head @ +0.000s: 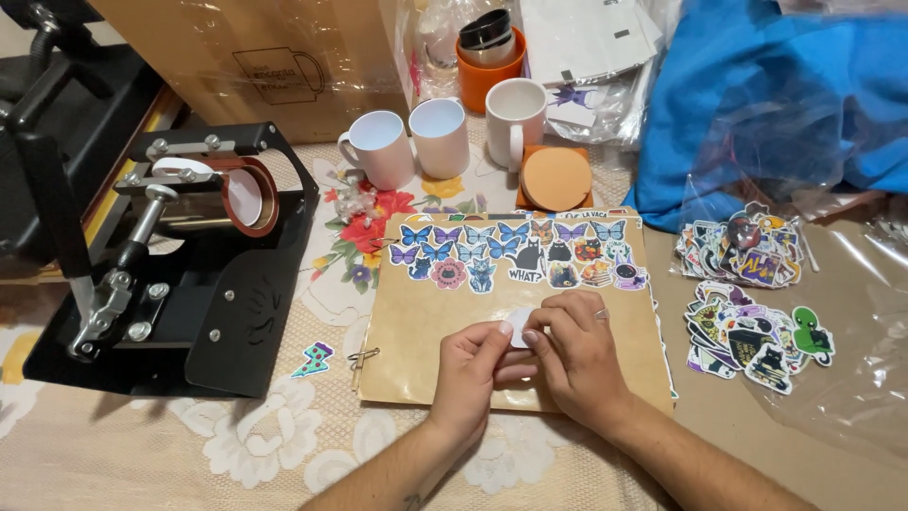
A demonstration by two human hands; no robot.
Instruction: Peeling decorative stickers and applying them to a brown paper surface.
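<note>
Both my hands meet over a brown kraft-paper album page (pixel 426 331) in the middle of the table. My left hand (pixel 470 369) and my right hand (pixel 572 345) pinch a small white sticker (pixel 520 326) between their fingertips, its white back showing. Rows of butterfly, cat and flower stickers (pixel 511 254) cover the top of the page. A ring shows on my right hand. Metal binder rings (pixel 363 357) hold the page at its left edge.
A black mug heat press (pixel 189 255) stands at the left. Three white mugs (pixel 445 132) and round orange coasters (pixel 556 178) sit behind the album. Sticker piles (pixel 752 289) on clear plastic lie at the right, under a blue cloth (pixel 776 95). One loose sticker (pixel 314 358) lies on the lace tablecloth.
</note>
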